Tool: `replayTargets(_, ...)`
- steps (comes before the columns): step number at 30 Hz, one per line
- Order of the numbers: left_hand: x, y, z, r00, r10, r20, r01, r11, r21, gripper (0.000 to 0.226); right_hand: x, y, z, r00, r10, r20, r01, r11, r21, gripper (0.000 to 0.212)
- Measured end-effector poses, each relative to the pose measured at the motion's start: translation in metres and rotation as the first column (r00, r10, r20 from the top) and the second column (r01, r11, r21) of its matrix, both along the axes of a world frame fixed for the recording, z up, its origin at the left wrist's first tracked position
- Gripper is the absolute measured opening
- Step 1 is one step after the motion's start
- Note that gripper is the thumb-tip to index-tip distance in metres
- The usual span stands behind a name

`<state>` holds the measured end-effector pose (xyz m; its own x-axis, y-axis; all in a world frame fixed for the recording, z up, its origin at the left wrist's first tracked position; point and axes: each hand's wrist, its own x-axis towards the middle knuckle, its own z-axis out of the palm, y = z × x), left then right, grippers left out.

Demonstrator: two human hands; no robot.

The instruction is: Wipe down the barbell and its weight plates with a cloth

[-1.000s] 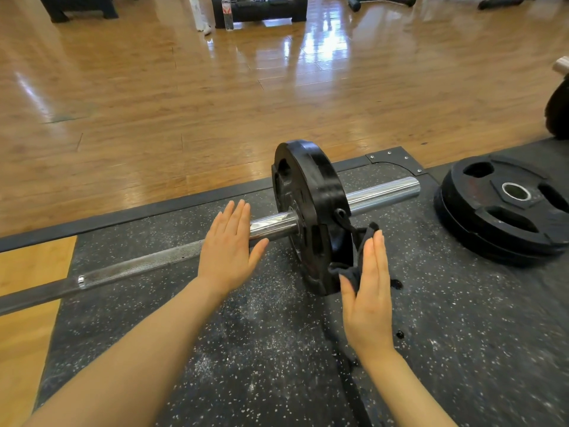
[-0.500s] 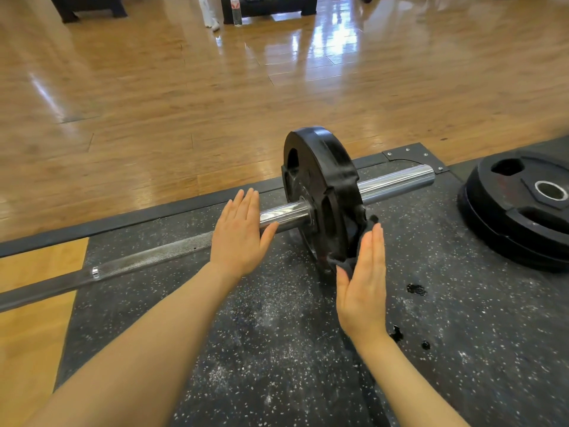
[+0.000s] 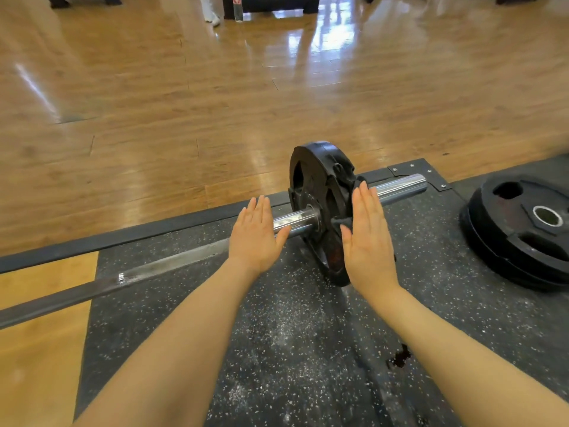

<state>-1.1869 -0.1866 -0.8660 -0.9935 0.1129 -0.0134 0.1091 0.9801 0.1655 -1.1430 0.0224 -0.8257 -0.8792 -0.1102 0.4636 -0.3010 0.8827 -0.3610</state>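
1. Speckled black rubber mat (image 3: 277,349) underfoot, framed by a dark edge strip; glossy wooden floor (image 3: 184,103) stretches beyond it to the far wall.
2. Barbell (image 3: 172,265) lies on the mat, running from lower left up toward the right. Its chrome sleeve end (image 3: 400,186) pokes out past the loaded plate.
3. Weight plate (image 3: 320,192), black, stands upright on the sleeve, bottom rim touching the mat. Rust-coloured patch low on its near face.
4. Cloth (image 3: 343,221), dark grey, pressed flat against the outer face of the plate; only small folds show past the edge of the hand.
5. Right hand (image 3: 366,238): fingers straight and together, palm flat, pinning the cloth to the plate. No curled grip.
6. Left hand (image 3: 255,232): spread flat, fingers extended, resting on the bar just inside the plate, thumb lying at the chrome collar. Holding nothing.
7. Both forearms bare, reaching in from the bottom of the view.
8. Stack of spare plates (image 3: 523,235) lies flat on the mat at right, well apart from the barbell; top one shows a metal centre ring and grip cut-outs.
9. Dark wet-looking spot (image 3: 398,359) on the mat near the right forearm.
10. Metal corner bracket (image 3: 421,174) with screws sits at the mat edge behind the sleeve end.
11. Far background: a plastic bottle (image 3: 237,9) standing on the wood floor beside dark equipment bases; detail too small to tell.
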Motion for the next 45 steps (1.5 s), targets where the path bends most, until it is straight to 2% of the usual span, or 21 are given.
replayTargets(4,-0.005,-0.001,0.002,0.999,0.031,0.026,-0.032,0.999,0.036,0.077,-0.009,0.003,0.015,0.994,0.026,0.104,-0.036,0.995,0.091,0.064)
replayTargets(9,-0.008,-0.002,0.004,0.998,0.052,0.045,-0.053,0.998,0.04,0.069,-0.013,0.015,0.028,0.988,0.091,0.123,-0.119,0.964,0.239,0.07)
replayTargets(12,-0.01,-0.004,0.002,0.995,0.079,0.054,-0.081,0.996,0.036,0.066,-0.017,0.015,0.025,0.983,0.116,0.141,-0.138,0.978,0.157,0.072)
replayTargets(17,-0.016,-0.002,-0.002,0.989,0.141,0.053,-0.142,0.99,0.025,0.068,-0.025,0.015,0.005,0.979,0.201,0.019,-0.199,0.978,-0.066,0.067)
replayTargets(21,-0.019,-0.001,-0.008,0.982,0.183,0.033,-0.184,0.983,0.018,0.067,-0.035,0.027,-0.013,0.934,0.325,-0.149,-0.334,0.942,-0.037,0.062)
replayTargets(25,-0.023,-0.002,-0.011,0.976,0.215,0.022,-0.215,0.977,-0.002,0.07,-0.044,0.039,-0.029,0.872,0.429,-0.236,-0.444,0.896,-0.014,0.054)
replayTargets(29,-0.028,-0.001,-0.011,0.963,0.271,0.01,-0.271,0.963,-0.011,0.073,-0.041,0.054,-0.052,0.827,0.5,-0.255,-0.525,0.85,-0.035,0.059)
replayTargets(34,-0.035,0.001,-0.011,0.938,0.345,-0.02,-0.345,0.938,-0.031,0.063,-0.059,0.052,-0.043,0.804,0.54,-0.249,-0.587,0.788,-0.185,0.05)
replayTargets(40,-0.045,0.004,-0.007,0.899,0.437,0.027,-0.437,0.899,-0.027,0.063,-0.07,0.022,-0.016,0.892,0.423,-0.16,-0.447,0.776,-0.444,0.053)
replayTargets(42,-0.047,0.004,-0.007,0.89,0.454,0.046,-0.453,0.891,-0.029,0.062,-0.068,0.022,-0.019,0.877,0.437,-0.197,-0.479,0.783,-0.397,0.051)
replayTargets(45,-0.047,0.003,-0.007,0.887,0.458,0.054,-0.456,0.889,-0.039,0.061,-0.062,0.033,-0.039,0.822,0.489,-0.292,-0.554,0.804,-0.214,0.047)
